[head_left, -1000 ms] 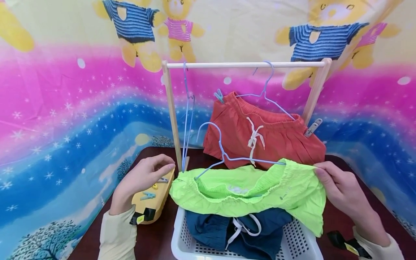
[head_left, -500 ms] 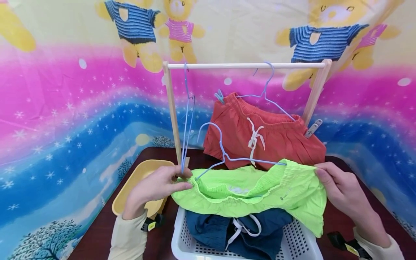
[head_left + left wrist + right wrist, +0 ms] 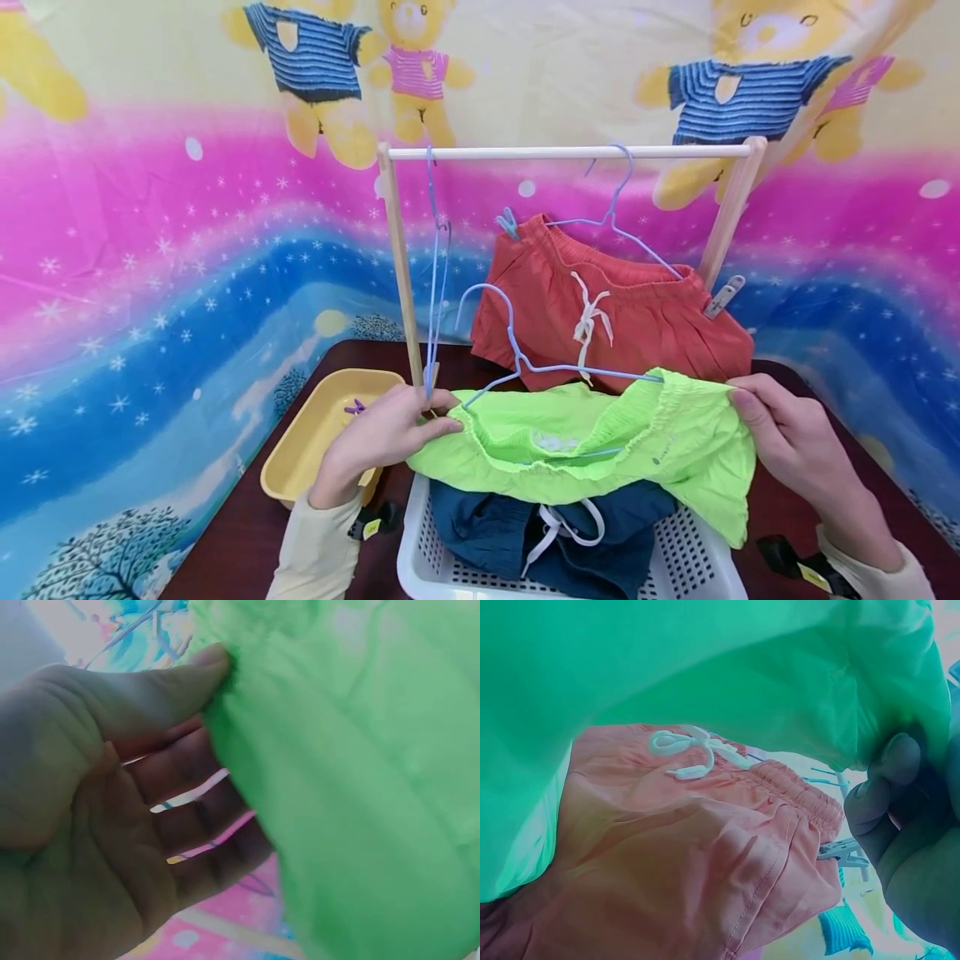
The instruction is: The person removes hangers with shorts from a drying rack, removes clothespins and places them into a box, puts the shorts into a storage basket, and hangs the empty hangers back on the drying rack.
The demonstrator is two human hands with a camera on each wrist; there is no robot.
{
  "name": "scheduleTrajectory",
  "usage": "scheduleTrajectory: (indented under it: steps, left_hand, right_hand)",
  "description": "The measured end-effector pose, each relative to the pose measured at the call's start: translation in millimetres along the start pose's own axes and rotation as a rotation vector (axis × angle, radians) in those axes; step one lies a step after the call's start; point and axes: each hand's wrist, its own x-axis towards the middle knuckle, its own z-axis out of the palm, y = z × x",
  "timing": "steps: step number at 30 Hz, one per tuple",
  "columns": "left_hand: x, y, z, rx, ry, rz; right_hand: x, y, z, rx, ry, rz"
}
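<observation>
Lime green shorts (image 3: 570,479) are stretched between both hands above the basket, their waistband loose around a blue wire hanger (image 3: 517,354). My left hand (image 3: 378,433) pinches the waistband's left end; in the left wrist view the thumb lies on the green cloth with the fingers behind it. At the other end, my right hand (image 3: 795,446) grips the right corner of the waistband between thumb and fingers. The hanger's hook stands up free in front of the red shorts (image 3: 607,308), which hang behind from another hanger with a clothespin (image 3: 724,297) at the right side.
Navy shorts (image 3: 480,525) with a white drawstring lie in a white perforated basket (image 3: 411,550) below. A yellow tray (image 3: 288,454) with a purple clothespin (image 3: 355,407) stands at left. The wooden rack (image 3: 525,153) holds spare hangers (image 3: 433,283) near its left post.
My left hand has moved right from over the yellow tray to the shorts' left waistband end and pinched it, shifting that end slightly right. The right hand keeps its grip.
</observation>
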Motion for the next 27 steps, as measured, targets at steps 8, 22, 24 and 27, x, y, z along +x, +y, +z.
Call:
scheduleTrajectory:
  steps: [8,22,24,27]
  left_hand:
    - [9.1,3.8,12.5,-0.031,0.088,0.047]
    - [8.3,19.8,17.8,-0.048,0.176,0.153]
    - [8.5,21.3,19.1,-0.046,0.189,0.177]
    - [8.2,24.0,21.1,-0.038,0.207,0.202]
  right_hand:
    - [-1,0,-2,0.034,0.017,0.018]
    - [-1,1,-9,0.039,-0.065,-0.014]
    - [-2,2,-9,0.038,-0.070,-0.023]
    - [-3,5,-9,0.061,-0.063,-0.033]
